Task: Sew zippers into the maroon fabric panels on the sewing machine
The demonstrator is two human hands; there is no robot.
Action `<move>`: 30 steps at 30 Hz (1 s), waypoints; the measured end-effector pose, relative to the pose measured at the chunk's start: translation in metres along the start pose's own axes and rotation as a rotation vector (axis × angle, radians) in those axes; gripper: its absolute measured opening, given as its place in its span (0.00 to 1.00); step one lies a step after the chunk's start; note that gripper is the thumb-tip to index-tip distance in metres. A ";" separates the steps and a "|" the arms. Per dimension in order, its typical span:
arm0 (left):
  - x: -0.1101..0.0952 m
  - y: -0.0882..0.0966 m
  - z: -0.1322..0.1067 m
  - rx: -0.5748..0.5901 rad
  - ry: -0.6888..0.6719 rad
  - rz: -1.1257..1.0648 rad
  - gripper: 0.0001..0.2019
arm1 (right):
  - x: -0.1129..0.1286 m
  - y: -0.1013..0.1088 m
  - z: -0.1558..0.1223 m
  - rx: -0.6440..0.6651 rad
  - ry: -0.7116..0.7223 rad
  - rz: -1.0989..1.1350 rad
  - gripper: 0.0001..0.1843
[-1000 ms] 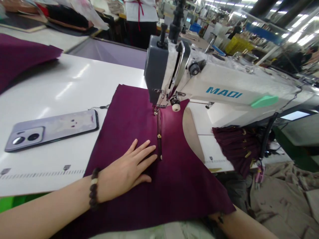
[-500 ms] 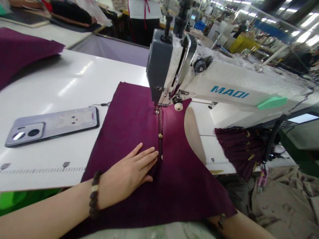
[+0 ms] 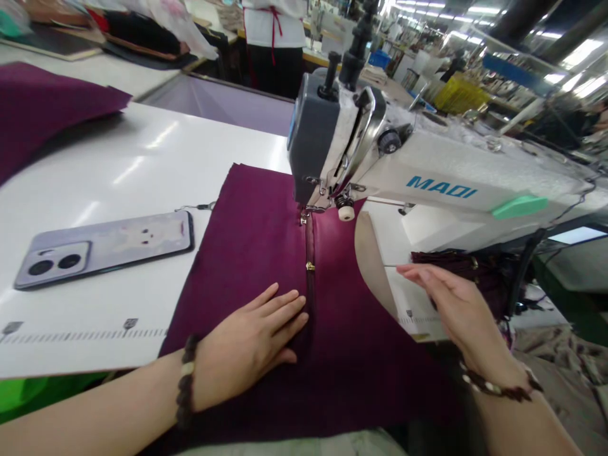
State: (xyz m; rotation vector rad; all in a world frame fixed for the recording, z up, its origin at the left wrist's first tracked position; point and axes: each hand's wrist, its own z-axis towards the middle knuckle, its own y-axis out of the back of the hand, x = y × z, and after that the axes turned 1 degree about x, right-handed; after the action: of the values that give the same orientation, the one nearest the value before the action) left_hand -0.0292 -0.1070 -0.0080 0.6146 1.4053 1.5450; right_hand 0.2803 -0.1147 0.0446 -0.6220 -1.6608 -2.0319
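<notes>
A dark purple fabric panel (image 3: 256, 253) lies on the white sewing table, its upper part beneath the head of the sewing machine (image 3: 316, 145). A zipper (image 3: 310, 244) with a gold slider (image 3: 310, 266) runs down the panel from the presser foot (image 3: 303, 220). My left hand (image 3: 259, 339) rests flat on the fabric, fingers extended, fingertips beside the zipper's lower end. To the right of the panel, my right hand (image 3: 458, 310) is raised over the table edge with fingers stretched out and nothing visible in it. Part of its fingers overlap one another.
A phone (image 3: 109, 247) lies left of the panel. More purple fabric (image 3: 52, 111) sits at far left. Behind my right hand is a pile of purple pieces with gold sliders (image 3: 475, 261). Beige cloth (image 3: 560, 373) hangs at lower right. A person (image 3: 275, 44) stands beyond the table.
My right hand has come up from under the panel's lower right corner to beside the machine bed. My left hand stays flat on the fabric. The whole view has shifted slightly.
</notes>
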 end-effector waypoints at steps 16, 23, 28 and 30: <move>0.000 0.003 -0.003 0.005 0.021 -0.009 0.18 | 0.068 -0.103 0.036 0.300 0.437 -0.443 0.24; 0.001 0.001 -0.002 0.019 0.014 0.041 0.18 | 0.069 -0.113 0.040 0.250 0.393 -0.500 0.24; 0.003 0.001 0.001 -0.049 0.005 0.057 0.17 | 0.066 -0.113 0.039 0.261 0.387 -0.465 0.24; 0.004 0.000 0.001 -0.066 -0.008 0.068 0.16 | 0.065 -0.113 0.039 0.267 0.391 -0.445 0.24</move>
State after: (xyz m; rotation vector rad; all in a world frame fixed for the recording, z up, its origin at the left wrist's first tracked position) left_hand -0.0297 -0.1029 -0.0082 0.6336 1.3341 1.6336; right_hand 0.1638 -0.0592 0.0010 0.2475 -1.8865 -1.9888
